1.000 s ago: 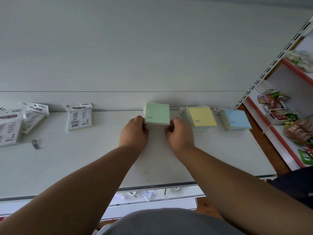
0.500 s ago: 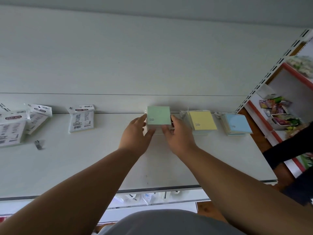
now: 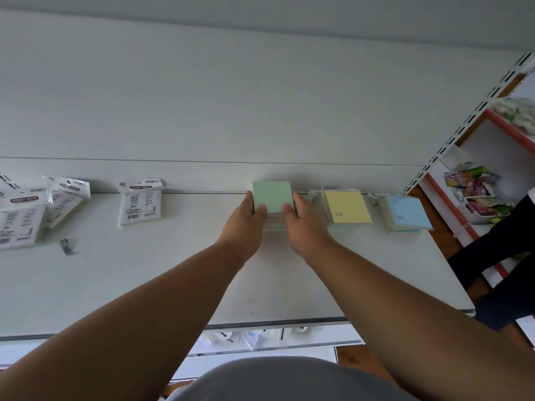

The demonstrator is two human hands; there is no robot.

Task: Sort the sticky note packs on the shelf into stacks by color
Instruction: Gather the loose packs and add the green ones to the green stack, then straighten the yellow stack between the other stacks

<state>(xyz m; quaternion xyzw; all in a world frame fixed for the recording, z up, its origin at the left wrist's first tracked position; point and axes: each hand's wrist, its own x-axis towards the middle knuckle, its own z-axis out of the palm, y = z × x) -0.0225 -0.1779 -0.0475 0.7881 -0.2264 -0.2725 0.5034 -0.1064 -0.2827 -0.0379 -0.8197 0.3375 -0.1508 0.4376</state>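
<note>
From my head camera, looking down at a white shelf (image 3: 144, 285): my left hand (image 3: 246, 224) and right hand (image 3: 304, 227) grip a green sticky note stack (image 3: 271, 196) from either side, thumbs curled onto the near edge of its top face and fingers wrapped round its left and right sides, at the far edge of the shelf where it meets the white back panel (image 3: 260, 96). The top green pack sits squarely over the layered packs beneath it, whose near edges show between my two hands. Just to the right stands a yellow sticky note stack (image 3: 347, 206), and farther right, apart from it, a blue sticky note stack (image 3: 406, 212), both also along the far edge. To the left, well apart from my hands, a face-down pack (image 3: 141, 202) with a printed "STICKY NOTE" header lies against the back panel; two more face-down packs (image 3: 21, 219) overlap at the far left, their colours hidden from me. A small metal clip (image 3: 67, 246) lies on the shelf near them. At right, a slotted upright (image 3: 463, 123) divides this bay from a red-edged shelf (image 3: 463, 227) holding snack packets (image 3: 474, 183).
</note>
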